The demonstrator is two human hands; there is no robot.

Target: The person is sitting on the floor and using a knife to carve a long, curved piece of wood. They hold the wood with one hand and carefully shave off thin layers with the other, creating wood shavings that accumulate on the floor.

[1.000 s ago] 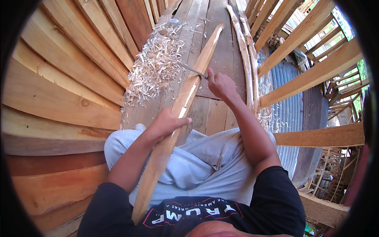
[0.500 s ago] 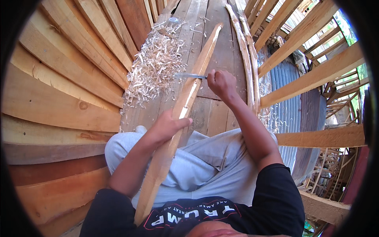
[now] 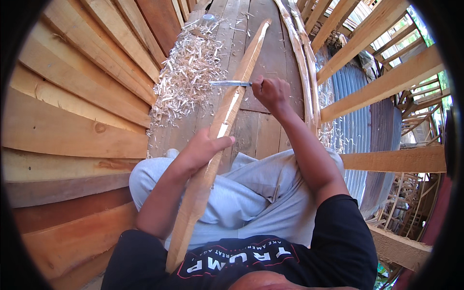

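Observation:
A long, tapered piece of wood point(image 3: 193, 202) runs slantwise from my chest over my crossed legs toward the far floor. Around its middle wraps my left hand point(image 3: 207, 147), thumb lying across the upper face. My right hand point(image 3: 271, 93) is closed on the handle of a knife point(image 3: 230, 83); the fingers hide most of that handle. The blade points left and lies crosswise on the wood, beyond my left hand. Pale, freshly cut patches show along the wood's upper face, while its far end narrows to a blunt tip.
Curly wood shavings point(image 3: 186, 79) are heaped on the plank floor point(image 3: 251, 126) to the left. A small round lidded container point(image 3: 208, 19) stands beyond them. Upright boards point(image 3: 72, 126) wall the left side. On the right lie long peeled poles point(image 3: 303, 63), beside slats point(image 3: 382, 99) and corrugated metal sheeting point(image 3: 352, 104).
The knife and my right hand have shifted slightly up the picture along the wood. The whole view has tilted a little; my left hand keeps its hold.

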